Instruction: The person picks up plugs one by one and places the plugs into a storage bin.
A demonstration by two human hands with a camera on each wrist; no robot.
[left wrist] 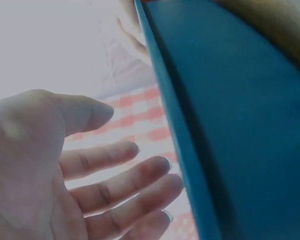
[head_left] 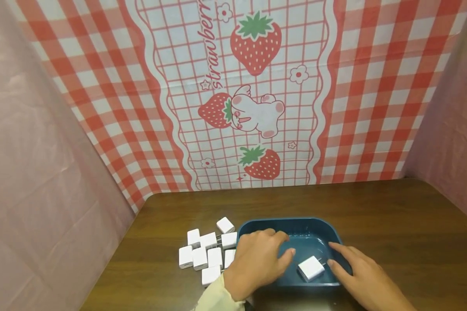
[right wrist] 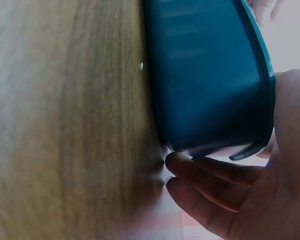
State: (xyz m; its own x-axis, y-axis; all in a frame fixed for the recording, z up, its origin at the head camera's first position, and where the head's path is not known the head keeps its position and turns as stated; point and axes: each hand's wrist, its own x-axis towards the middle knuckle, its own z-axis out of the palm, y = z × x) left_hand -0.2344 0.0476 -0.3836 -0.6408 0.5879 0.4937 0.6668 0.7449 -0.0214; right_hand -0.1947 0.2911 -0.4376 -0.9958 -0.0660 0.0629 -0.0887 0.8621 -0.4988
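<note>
A blue tray sits near the front of the table, with one white plug-in charger lying inside, its prongs pointing right. Over the tray's left part is my left hand, its fingers loosely spread and empty; in the left wrist view the fingertips come close to the rim. At the tray's right end is my right hand, thumb and forefinger reaching over the rim close to the charger's prongs. The right wrist view shows its other fingers outside the end wall, low by the table.
Several white chargers lie clustered left of the tray, partly hidden by my left hand. Behind the brown wooden table hangs a red checked strawberry cloth. Pale pink cloth hangs at both sides.
</note>
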